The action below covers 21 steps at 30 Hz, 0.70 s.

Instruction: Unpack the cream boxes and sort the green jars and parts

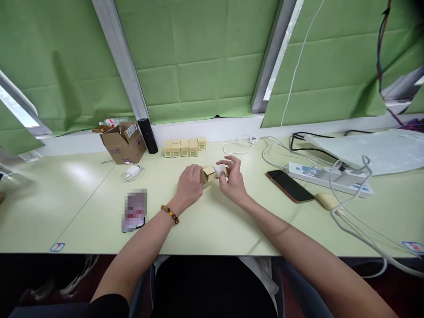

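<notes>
My left hand [190, 183] is closed around a small tan cardboard box [208, 172] whose open end faces right. In my right hand [232, 180], a small white block-shaped piece [220, 170] is pinched between thumb and fingers, right at the box's open end. Whether the white piece is partly inside the box I cannot tell. Behind my hands, a row of similar small tan boxes [184, 148] stands against the back of the table, with one more [202, 143] at its right end.
At back left are a larger cardboard box [127, 145] and a black cylinder [147, 136]. A charger with cable [132, 172] and a blurred-out phone [134, 211] lie at left. A dark phone [289, 186], a power strip [327, 179] and loose cables are on the right.
</notes>
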{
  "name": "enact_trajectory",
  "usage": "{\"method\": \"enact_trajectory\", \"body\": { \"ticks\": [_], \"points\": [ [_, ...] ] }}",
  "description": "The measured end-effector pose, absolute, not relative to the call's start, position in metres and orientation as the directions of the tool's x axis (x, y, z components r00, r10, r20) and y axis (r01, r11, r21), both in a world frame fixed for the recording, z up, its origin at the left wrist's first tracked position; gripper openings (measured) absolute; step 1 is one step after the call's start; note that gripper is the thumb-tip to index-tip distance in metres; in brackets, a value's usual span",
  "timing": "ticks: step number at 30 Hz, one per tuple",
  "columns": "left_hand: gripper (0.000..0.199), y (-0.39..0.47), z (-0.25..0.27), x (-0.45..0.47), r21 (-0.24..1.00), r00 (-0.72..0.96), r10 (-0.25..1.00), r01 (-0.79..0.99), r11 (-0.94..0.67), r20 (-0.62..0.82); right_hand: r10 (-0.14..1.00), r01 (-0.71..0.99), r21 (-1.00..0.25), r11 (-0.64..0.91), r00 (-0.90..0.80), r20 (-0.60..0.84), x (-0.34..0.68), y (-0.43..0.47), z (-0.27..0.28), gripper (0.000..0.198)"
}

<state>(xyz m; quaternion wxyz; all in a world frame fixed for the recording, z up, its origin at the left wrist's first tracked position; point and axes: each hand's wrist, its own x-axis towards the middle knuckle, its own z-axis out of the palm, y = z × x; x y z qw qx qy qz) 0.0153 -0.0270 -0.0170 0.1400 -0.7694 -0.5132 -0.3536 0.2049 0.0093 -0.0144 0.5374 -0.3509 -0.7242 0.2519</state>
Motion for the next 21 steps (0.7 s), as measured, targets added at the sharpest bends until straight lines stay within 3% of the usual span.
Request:
{"method": "enact_trajectory", "body": {
  "ticks": [4,7,10,13,17,21],
  "points": [
    [0.056,-0.025,-0.021,0.014,0.311,0.167,0.721,0.821,-0.479,0.673,0.832,0.081,-0.830,0.552,-0.116,0.542,0.205,0.014,-0.012,0.049],
    [0.057,-0.026,-0.021,0.014,0.342,0.185,0.721,0.784,-0.518,0.668,0.801,0.152,-0.788,0.597,-0.058,0.596,0.207,0.020,-0.014,0.049],
    [0.052,-0.028,-0.017,0.014,0.305,0.246,0.734,0.792,-0.529,0.633,0.654,0.423,-0.587,0.690,-0.017,0.756,0.214,0.028,-0.017,0.049],
    [0.049,-0.030,-0.013,0.014,0.263,0.279,0.758,0.821,-0.507,0.590,0.497,0.634,-0.315,0.707,-0.127,0.859,0.220,0.034,-0.017,0.035],
    [0.049,-0.032,-0.011,0.016,0.284,0.277,0.772,0.816,-0.504,0.572,0.360,0.638,-0.106,0.763,-0.283,0.889,0.222,0.035,-0.016,0.035],
    [0.060,-0.030,-0.012,0.016,0.345,0.246,0.769,0.784,-0.516,0.590,0.331,0.595,-0.085,0.799,-0.318,0.888,0.219,0.032,-0.016,0.041]
  ]
}}
